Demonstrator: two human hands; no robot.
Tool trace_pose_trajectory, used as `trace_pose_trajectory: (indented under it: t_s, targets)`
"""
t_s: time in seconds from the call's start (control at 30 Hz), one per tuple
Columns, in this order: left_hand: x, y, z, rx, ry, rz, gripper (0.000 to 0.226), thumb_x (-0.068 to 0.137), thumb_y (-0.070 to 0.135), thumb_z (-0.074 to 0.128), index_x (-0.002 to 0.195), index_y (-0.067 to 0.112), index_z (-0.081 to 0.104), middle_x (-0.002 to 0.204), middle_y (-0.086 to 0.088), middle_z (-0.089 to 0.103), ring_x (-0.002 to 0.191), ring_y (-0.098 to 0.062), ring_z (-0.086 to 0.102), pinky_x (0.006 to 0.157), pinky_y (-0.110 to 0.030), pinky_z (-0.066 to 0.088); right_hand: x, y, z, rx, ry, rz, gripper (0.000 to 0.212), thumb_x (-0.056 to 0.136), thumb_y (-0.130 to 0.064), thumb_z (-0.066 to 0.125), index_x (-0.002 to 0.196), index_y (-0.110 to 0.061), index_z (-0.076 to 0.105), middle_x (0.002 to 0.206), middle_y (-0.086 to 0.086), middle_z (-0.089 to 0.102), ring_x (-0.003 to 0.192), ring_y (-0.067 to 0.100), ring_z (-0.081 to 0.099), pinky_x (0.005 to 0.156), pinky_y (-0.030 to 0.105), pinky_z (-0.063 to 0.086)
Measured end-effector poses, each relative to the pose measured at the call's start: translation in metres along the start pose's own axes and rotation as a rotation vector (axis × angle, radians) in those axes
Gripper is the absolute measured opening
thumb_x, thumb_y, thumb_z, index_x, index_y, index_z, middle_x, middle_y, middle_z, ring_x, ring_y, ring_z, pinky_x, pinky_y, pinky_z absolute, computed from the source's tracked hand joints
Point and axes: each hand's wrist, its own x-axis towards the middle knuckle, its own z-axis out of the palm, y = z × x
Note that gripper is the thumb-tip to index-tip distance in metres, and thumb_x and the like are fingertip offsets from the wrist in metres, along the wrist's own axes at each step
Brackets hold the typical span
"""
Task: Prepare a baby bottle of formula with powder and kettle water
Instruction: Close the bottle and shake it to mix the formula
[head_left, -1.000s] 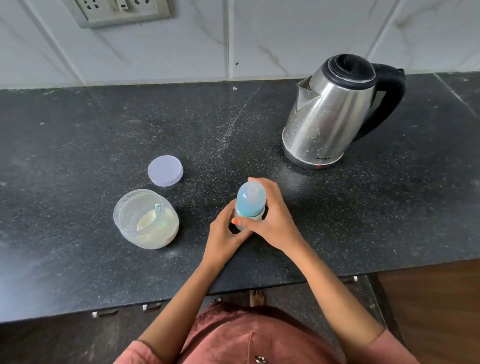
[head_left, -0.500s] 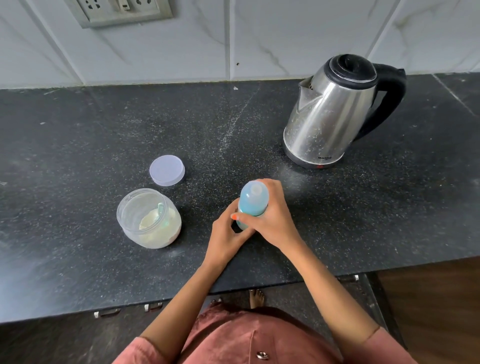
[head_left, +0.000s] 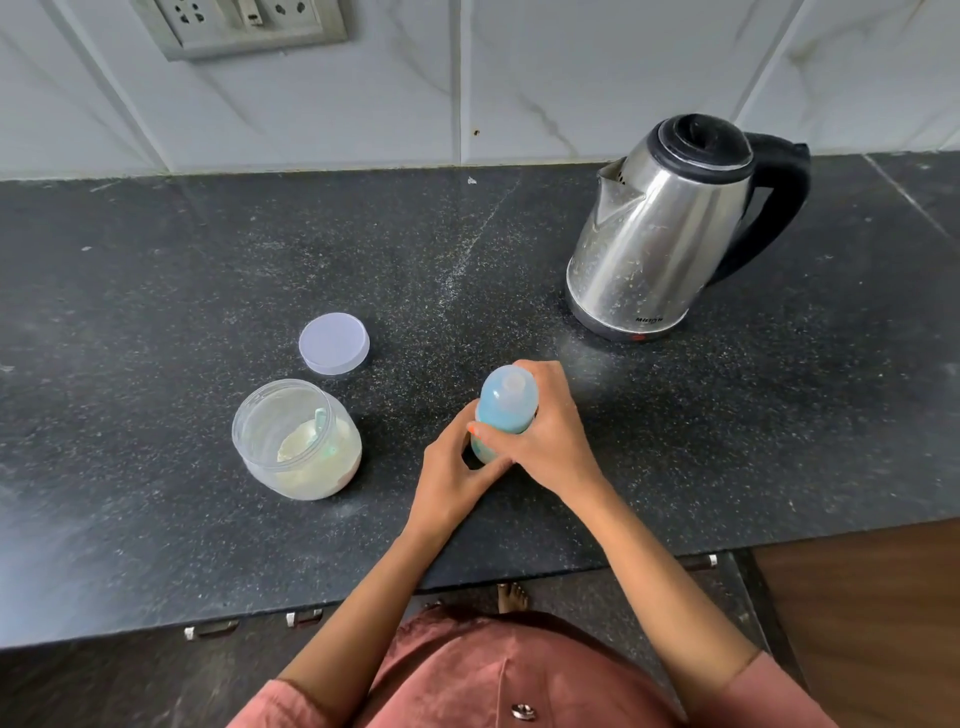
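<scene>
bottle (head_left: 506, 410) has barely shifted over the last second: right hand (head_left: 545, 436) wraps its cap, left hand (head_left: 452, 467) pinches the base, likely unscrewing before the powder jar (head_left: 296, 441).

Both forearms reach forward from the lower edge of the view, bare below short reddish sleeves, converging on the baby bottle (head_left: 506, 402). Right hand (head_left: 545, 436) wraps the bottle's upper part from the right side, fingers curled round the far face, thumb laid across the near face; thumbnail painted orange. Left hand (head_left: 452, 475) sits lower and to the left of the bottle, fingers closed on its lower body, probably steadying it, though the right hand hides most of the contact. Left wrist straight; right wrist bent slightly inward.
</scene>
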Motion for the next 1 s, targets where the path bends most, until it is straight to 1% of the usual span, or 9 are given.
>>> trace_pose_trajectory:
  t_s: [0.1,0.17,0.27,0.43,0.53,0.67,0.73,0.9,1.0]
  targets:
    - [0.000,0.000,0.000,0.000,0.007,0.009,0.058,0.076,0.011,0.074,0.112,0.046,0.044,0.112,0.027,0.055,0.105,0.012,0.053,0.088,-0.012,0.042,0.000,-0.003,-0.001,0.035,-0.042,-0.016,0.063,0.061,-0.019,0.081,0.114,-0.011,0.048,0.112,0.001,0.039,0.101,0.003,0.044,0.087,-0.001,0.031]
    - [0.001,0.001,0.000,0.004,-0.003,0.015,0.052,0.076,0.017,0.073,0.115,0.041,0.048,0.112,0.023,0.058,0.104,0.009,0.055,0.088,-0.015,0.044,0.001,0.000,-0.010,0.116,-0.184,-0.005,0.067,0.061,-0.024,0.076,0.120,-0.022,0.044,0.123,-0.001,0.045,0.111,0.003,0.046,0.094,0.004,0.031]
    - [0.001,-0.003,0.001,0.002,-0.022,0.012,0.046,0.076,0.028,0.071,0.119,0.028,0.052,0.114,0.011,0.063,0.105,-0.001,0.058,0.091,-0.027,0.047,0.003,0.007,-0.025,0.193,-0.377,0.041,0.070,0.069,-0.007,0.069,0.128,-0.029,0.039,0.134,-0.002,0.050,0.123,0.002,0.046,0.104,0.015,0.034]
    - [0.000,-0.004,0.001,0.015,-0.023,0.002,0.051,0.074,0.029,0.073,0.120,0.025,0.051,0.114,0.010,0.063,0.107,-0.003,0.058,0.092,-0.026,0.047,0.006,0.013,-0.026,0.217,-0.278,0.082,0.064,0.066,0.007,0.074,0.106,-0.036,0.048,0.111,-0.016,0.056,0.102,-0.013,0.054,0.093,0.010,0.041]
    - [0.000,-0.004,0.001,0.024,-0.014,0.003,0.053,0.074,0.032,0.072,0.121,0.024,0.051,0.114,0.012,0.062,0.107,-0.001,0.057,0.091,-0.023,0.046,0.002,0.012,-0.018,0.209,-0.182,0.079,0.061,0.058,-0.006,0.081,0.097,-0.035,0.045,0.105,-0.011,0.056,0.097,-0.005,0.056,0.088,0.016,0.046]
    - [0.001,-0.002,0.001,0.027,-0.005,0.018,0.051,0.076,0.019,0.074,0.122,0.023,0.051,0.114,0.016,0.060,0.106,0.003,0.056,0.089,-0.017,0.044,-0.001,0.007,-0.005,0.175,-0.086,0.056,0.060,0.053,-0.024,0.077,0.099,-0.035,0.039,0.111,0.002,0.051,0.099,0.010,0.053,0.088,0.024,0.046]
    - [0.000,0.000,0.001,0.022,-0.006,0.017,0.050,0.077,0.017,0.074,0.121,0.026,0.050,0.113,0.020,0.059,0.105,0.006,0.056,0.088,-0.015,0.044,0.000,0.006,-0.008,0.164,-0.127,0.035,0.061,0.055,-0.023,0.076,0.103,-0.037,0.041,0.114,0.001,0.050,0.104,0.011,0.052,0.092,0.025,0.045]
    - [0.000,0.000,0.001,0.022,-0.042,0.011,0.047,0.077,0.028,0.069,0.120,0.028,0.049,0.113,0.019,0.059,0.105,0.004,0.055,0.089,-0.018,0.044,0.008,0.009,-0.029,0.194,-0.426,0.025,0.069,0.068,-0.012,0.071,0.121,-0.042,0.040,0.134,-0.005,0.049,0.123,0.004,0.047,0.105,0.020,0.035]
    - [0.001,-0.002,0.002,0.015,-0.049,0.006,0.050,0.077,0.027,0.071,0.123,0.020,0.051,0.115,0.016,0.060,0.107,0.001,0.056,0.091,-0.020,0.044,0.011,0.013,-0.032,0.165,-0.415,0.032,0.065,0.069,-0.009,0.072,0.119,-0.042,0.045,0.128,-0.004,0.056,0.119,0.006,0.052,0.103,0.022,0.039]
